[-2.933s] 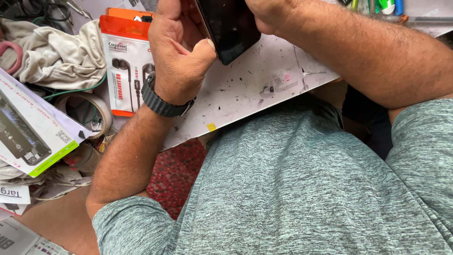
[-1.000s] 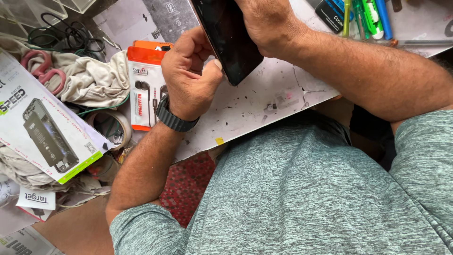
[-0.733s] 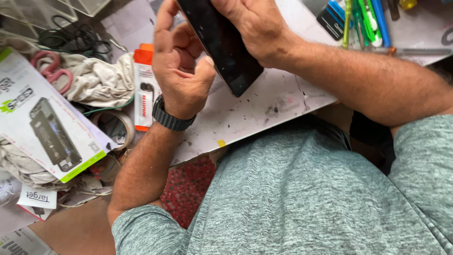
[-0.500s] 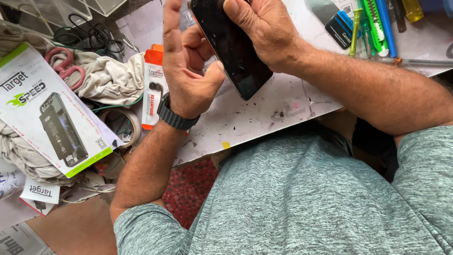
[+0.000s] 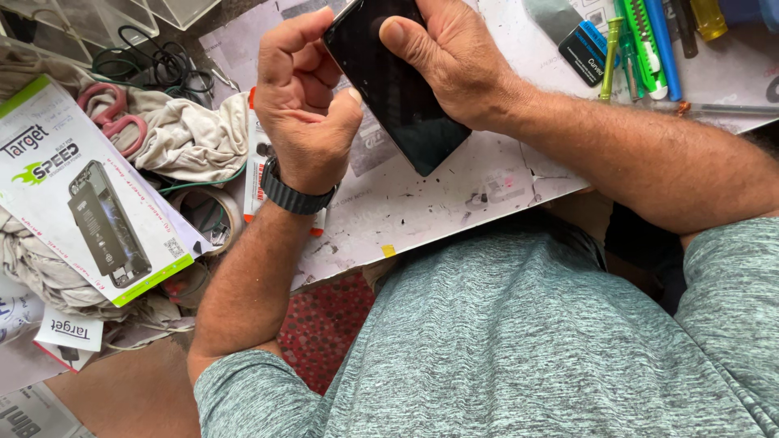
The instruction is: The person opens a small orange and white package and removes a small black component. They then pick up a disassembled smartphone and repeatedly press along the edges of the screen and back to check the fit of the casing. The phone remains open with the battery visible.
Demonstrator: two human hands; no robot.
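Black phone (image 5: 398,89) between left hand (image 5: 304,105); right hand (image 5: 454,61).

Phone screen (image 5: 398,89): dark, unlit rectangle at twelve o'clock, gripped between the left hand (image 5: 304,105) and right hand (image 5: 450,57).
Large package (image 5: 89,191): white flat box with green edge, phone picture, at nine o'clock.
Blister pack (image 5: 258,174): orange and white, just behind the left wrist.
Small label (image 5: 586,50): black and blue, at one o'clock.
Paper tag (image 5: 69,331): white, at eight o'clock.
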